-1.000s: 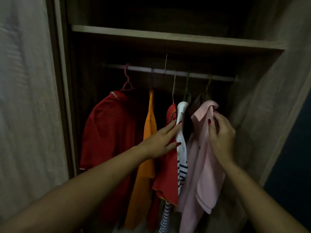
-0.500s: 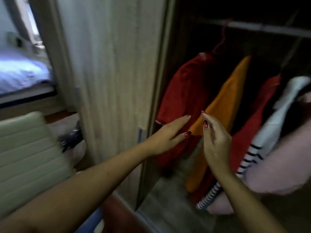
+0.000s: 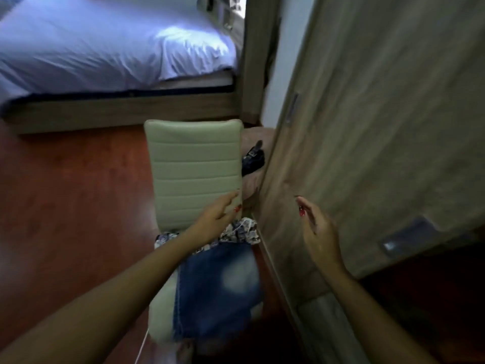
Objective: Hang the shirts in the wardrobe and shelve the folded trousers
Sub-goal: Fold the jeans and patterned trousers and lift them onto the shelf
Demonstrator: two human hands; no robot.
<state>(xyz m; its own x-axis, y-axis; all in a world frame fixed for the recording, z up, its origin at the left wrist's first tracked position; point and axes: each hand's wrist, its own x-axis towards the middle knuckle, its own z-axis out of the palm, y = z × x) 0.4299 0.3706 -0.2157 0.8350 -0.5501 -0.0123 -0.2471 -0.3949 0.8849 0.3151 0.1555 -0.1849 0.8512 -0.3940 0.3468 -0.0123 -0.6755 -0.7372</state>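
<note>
Folded blue denim trousers [image 3: 217,290] lie on the seat of a pale green chair [image 3: 194,169]. A patterned black-and-white folded garment [image 3: 241,232] lies behind them against the chair back. My left hand [image 3: 217,216] hovers open over the patterned garment, fingers stretched toward the chair back. My right hand [image 3: 317,227] is open and empty, held in front of the wardrobe door [image 3: 380,127]. The hanging shirts are out of view.
A bed with a white-blue sheet [image 3: 105,43] stands at the far left on a wooden frame. Red-brown wooden floor [image 3: 70,193] surrounds the chair. A black object [image 3: 253,158] lies on a pinkish surface behind the chair, next to the wardrobe.
My view has swung left and down from the hanging shirts to the chair. Both hands let go of the shirts and came away from the wardrobe, empty.
</note>
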